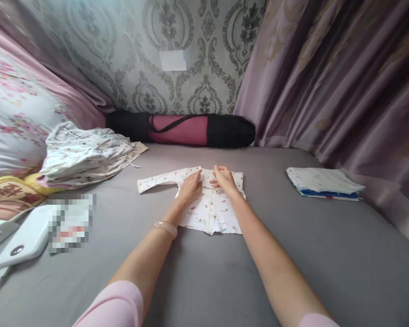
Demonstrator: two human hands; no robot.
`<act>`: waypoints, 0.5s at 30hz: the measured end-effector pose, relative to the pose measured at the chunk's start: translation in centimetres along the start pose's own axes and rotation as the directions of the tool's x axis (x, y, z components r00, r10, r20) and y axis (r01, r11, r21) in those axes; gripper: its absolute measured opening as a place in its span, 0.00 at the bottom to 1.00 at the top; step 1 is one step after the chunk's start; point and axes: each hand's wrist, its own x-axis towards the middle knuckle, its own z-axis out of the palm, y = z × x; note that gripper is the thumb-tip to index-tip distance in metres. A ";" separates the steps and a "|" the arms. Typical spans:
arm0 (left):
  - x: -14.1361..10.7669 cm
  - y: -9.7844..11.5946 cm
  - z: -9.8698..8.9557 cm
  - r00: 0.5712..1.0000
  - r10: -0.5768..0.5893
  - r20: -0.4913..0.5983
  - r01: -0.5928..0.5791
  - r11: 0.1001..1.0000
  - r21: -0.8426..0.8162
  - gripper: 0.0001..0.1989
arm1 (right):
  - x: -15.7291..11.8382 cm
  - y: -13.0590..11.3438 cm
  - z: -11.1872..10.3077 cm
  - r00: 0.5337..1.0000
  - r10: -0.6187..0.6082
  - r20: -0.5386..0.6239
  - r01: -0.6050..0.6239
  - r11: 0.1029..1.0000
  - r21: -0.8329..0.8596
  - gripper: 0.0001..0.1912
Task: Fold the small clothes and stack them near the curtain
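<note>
A small white printed garment (221, 213) lies on the grey sheet (207, 277), its front opening running down the middle. One sleeve stretches out to the left; on the right no sleeve sticks out past the body. My left hand (191, 186) rests on the upper left part of the garment, fingers extended, with a bangle on the wrist. My right hand (223, 180) is at the upper right part near the collar, its fingers bent and thumb raised. No cloth can be made out between its fingers.
Folded cloths (323, 181) lie at the right. A heap of printed clothes (85, 154) sits at the left, near a floral pillow (17, 104). White devices (30, 236) with cables are at the lower left. A black and red long bag (180, 129) lies along the wall.
</note>
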 end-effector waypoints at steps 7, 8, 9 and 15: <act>0.1 0.7 -0.8 0.999 0.015 0.046 -0.016 1.000 0.021 0.30 | 0.4 1.4 -2.3 0.993 -0.104 -0.048 0.087 0.958 -0.274 0.10; 0.1 0.9 -0.9 0.998 0.016 0.056 -0.017 1.000 0.026 0.29 | 0.4 1.6 -2.6 0.988 -0.152 -0.038 0.129 0.927 -0.353 0.09; 0.1 1.0 -1.1 0.998 0.018 0.065 -0.020 0.999 0.031 0.29 | 0.3 1.8 -2.8 0.980 -0.199 -0.018 0.173 0.887 -0.429 0.09; 0.0 1.3 -1.4 0.997 0.013 0.075 -0.016 0.999 0.034 0.23 | -0.3 1.0 -2.1 0.924 -0.335 0.185 0.366 0.628 -0.687 0.16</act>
